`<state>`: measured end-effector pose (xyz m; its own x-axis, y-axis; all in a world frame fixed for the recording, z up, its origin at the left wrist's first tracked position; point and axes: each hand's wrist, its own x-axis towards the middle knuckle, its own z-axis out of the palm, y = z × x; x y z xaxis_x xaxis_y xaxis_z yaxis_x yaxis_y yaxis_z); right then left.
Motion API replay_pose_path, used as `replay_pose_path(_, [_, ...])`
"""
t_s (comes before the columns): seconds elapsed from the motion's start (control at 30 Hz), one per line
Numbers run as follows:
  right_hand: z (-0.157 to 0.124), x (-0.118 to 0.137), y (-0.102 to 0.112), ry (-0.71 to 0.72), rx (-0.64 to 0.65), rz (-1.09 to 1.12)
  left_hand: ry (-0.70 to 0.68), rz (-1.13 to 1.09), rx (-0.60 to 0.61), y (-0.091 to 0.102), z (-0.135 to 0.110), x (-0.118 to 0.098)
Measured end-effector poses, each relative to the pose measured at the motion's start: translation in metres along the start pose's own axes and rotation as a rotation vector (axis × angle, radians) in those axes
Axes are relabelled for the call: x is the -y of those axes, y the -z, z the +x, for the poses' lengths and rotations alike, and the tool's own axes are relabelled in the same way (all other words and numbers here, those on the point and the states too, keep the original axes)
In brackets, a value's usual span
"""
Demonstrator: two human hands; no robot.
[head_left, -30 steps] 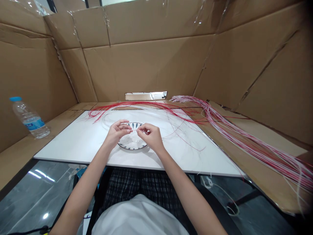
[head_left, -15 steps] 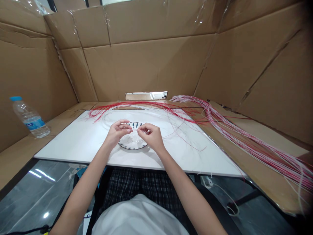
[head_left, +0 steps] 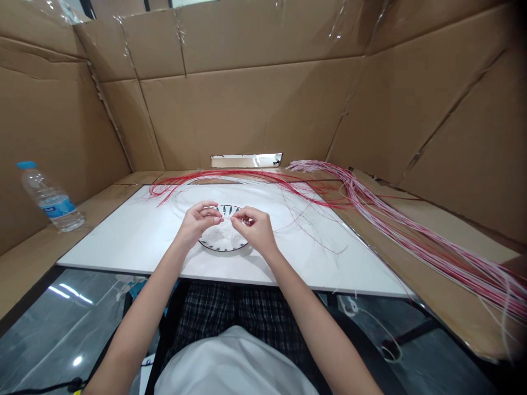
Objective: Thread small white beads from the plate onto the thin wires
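My left hand (head_left: 196, 222) and my right hand (head_left: 254, 226) hover close together over a small patterned plate (head_left: 223, 243) on a white board (head_left: 135, 236). Both hands are pinched, fingertips almost meeting, and a thin pale strand runs between them. The plate holds small clear bits that I cannot make out. A loop of fine clear strands (head_left: 263, 193) lies on the board behind the plate. A bundle of red wires (head_left: 230, 176) curves across the far edge of the board.
A thick sheaf of red and white wires (head_left: 415, 241) runs along the cardboard on the right. A water bottle with a blue cap (head_left: 50, 198) stands at the left. Cardboard walls (head_left: 255, 109) enclose the space. A grey floor shows below the board's front edge.
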<state>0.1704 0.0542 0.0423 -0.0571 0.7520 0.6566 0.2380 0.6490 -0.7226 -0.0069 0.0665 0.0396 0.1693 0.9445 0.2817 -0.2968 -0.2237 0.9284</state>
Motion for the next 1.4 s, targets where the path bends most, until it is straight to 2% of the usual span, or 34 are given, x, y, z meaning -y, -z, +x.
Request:
replay_pose_path(0.9, [0.0001,0.0012,0.0004,0.015,0.014,-0.020,-0.012,0.016,-0.002,-0.0027,-0.0004,-0.0005])
replay_pose_path(1.4, [-0.0003,0.0015,0.0001,-0.002,0.025,-0.043,-0.051,0.108,0.019,-0.0009,-0.0003,0.0012])
